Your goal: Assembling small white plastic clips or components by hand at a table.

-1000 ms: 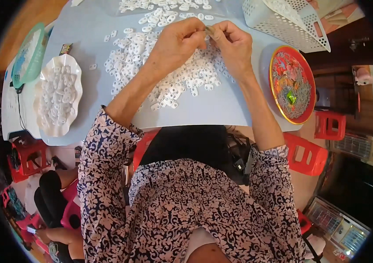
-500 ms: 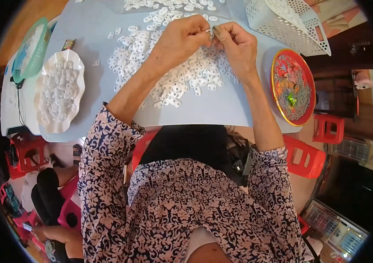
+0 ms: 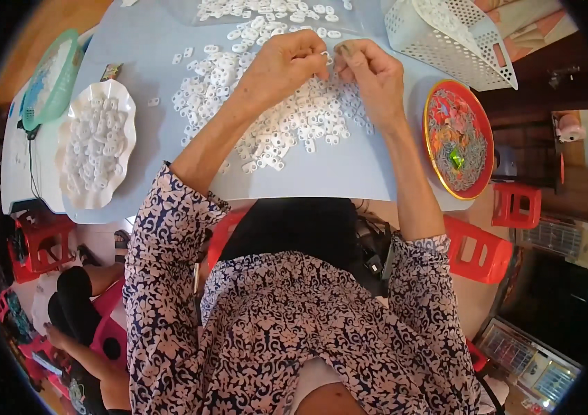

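Both hands are close together over a loose heap of small white plastic pieces, each an oval tab with holes. My left hand is closed in a pinch, and one white tab shows at its fingertips. A short gap to the right, my right hand is also pinched, thumb against forefinger; whatever lies between them is too small to make out. To its right stands a red round tray holding many small grey metal pieces and a bright green wrapper.
A white scalloped dish of the same tabs stands at the left, near a green basket. A white perforated basket is at the far right. Red stools flank the table. Another person sits at lower left.
My hands have drawn slightly apart, and a white tab now shows at the left fingertips. The seated person's arm at lower left has shifted.
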A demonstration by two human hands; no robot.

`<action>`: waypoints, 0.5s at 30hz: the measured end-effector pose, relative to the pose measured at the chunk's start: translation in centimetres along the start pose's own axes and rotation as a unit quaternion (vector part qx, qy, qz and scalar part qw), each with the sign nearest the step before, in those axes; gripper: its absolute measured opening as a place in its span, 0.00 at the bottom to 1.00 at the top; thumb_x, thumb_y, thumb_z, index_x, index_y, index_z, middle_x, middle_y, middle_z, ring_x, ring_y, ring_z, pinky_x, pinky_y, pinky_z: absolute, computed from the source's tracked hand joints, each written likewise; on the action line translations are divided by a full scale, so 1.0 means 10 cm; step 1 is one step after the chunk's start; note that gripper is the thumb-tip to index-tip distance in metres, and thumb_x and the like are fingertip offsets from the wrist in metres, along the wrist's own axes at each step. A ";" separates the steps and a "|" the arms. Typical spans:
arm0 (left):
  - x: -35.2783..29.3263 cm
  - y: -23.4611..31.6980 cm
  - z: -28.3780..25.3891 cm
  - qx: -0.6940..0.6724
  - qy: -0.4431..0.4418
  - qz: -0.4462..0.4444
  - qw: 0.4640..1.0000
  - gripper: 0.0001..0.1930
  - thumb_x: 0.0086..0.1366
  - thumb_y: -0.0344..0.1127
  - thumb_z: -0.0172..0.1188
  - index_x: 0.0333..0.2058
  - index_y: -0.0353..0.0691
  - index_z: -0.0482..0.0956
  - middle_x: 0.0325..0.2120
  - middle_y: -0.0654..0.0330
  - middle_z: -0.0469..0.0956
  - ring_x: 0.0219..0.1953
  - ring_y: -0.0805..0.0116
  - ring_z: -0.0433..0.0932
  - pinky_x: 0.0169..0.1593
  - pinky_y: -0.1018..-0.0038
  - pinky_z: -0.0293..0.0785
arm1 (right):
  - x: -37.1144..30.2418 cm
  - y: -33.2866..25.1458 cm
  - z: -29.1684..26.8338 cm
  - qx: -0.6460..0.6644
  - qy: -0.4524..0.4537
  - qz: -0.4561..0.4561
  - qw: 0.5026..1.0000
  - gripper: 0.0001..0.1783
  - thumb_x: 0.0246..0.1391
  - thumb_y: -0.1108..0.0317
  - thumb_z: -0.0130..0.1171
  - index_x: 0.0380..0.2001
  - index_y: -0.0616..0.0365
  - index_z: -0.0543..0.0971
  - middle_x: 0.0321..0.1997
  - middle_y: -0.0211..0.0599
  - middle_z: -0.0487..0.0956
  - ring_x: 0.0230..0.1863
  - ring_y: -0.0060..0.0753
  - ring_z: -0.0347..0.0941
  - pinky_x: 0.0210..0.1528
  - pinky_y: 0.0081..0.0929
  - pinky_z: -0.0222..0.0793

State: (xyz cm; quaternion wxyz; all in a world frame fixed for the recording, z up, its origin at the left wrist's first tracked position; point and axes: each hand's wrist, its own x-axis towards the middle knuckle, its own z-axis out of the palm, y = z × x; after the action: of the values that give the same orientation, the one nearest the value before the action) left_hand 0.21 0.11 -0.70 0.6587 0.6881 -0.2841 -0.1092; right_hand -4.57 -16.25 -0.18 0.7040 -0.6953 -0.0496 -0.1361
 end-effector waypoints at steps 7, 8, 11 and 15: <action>0.00 -0.01 0.03 -0.003 0.012 0.009 1.000 0.06 0.59 0.32 0.52 0.30 0.37 0.74 0.21 0.62 0.78 0.20 0.83 0.64 0.23 0.81 0.60 | 0.02 0.07 -0.02 -0.051 -0.016 -0.011 0.999 0.09 0.56 0.68 0.57 0.28 0.64 0.78 0.21 0.26 0.76 0.23 0.12 0.64 0.26 0.13 0.61; 0.00 0.02 0.02 0.008 0.002 -0.009 1.000 0.05 0.60 0.31 0.52 0.31 0.36 0.74 0.23 0.62 0.78 0.25 0.80 0.70 0.31 0.81 0.65 | 0.02 0.07 -0.03 -0.057 -0.014 -0.016 0.998 0.08 0.56 0.69 0.57 0.28 0.64 0.78 0.21 0.26 0.76 0.23 0.12 0.65 0.26 0.13 0.62; -0.02 0.04 0.05 0.021 -0.005 -0.026 0.999 0.05 0.62 0.31 0.52 0.33 0.36 0.75 0.24 0.63 0.77 0.30 0.78 0.75 0.39 0.80 0.70 | 0.00 0.06 0.00 -0.073 0.001 -0.036 0.997 0.08 0.56 0.69 0.58 0.28 0.64 0.78 0.22 0.25 0.76 0.23 0.12 0.64 0.25 0.13 0.61; 0.02 0.04 0.07 -0.009 0.008 -0.033 0.999 0.07 0.63 0.32 0.52 0.33 0.36 0.76 0.23 0.63 0.78 0.29 0.78 0.74 0.38 0.80 0.69 | 0.00 0.03 0.05 -0.040 0.031 -0.039 0.998 0.08 0.56 0.68 0.58 0.29 0.63 0.78 0.23 0.25 0.76 0.23 0.12 0.65 0.25 0.12 0.61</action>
State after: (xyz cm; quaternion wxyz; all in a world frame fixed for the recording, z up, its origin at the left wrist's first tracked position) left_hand -0.08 -0.62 -0.37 0.6630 0.6923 -0.2546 -0.1279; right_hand -4.43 -15.73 -0.44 0.6709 -0.7160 -0.0490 -0.1868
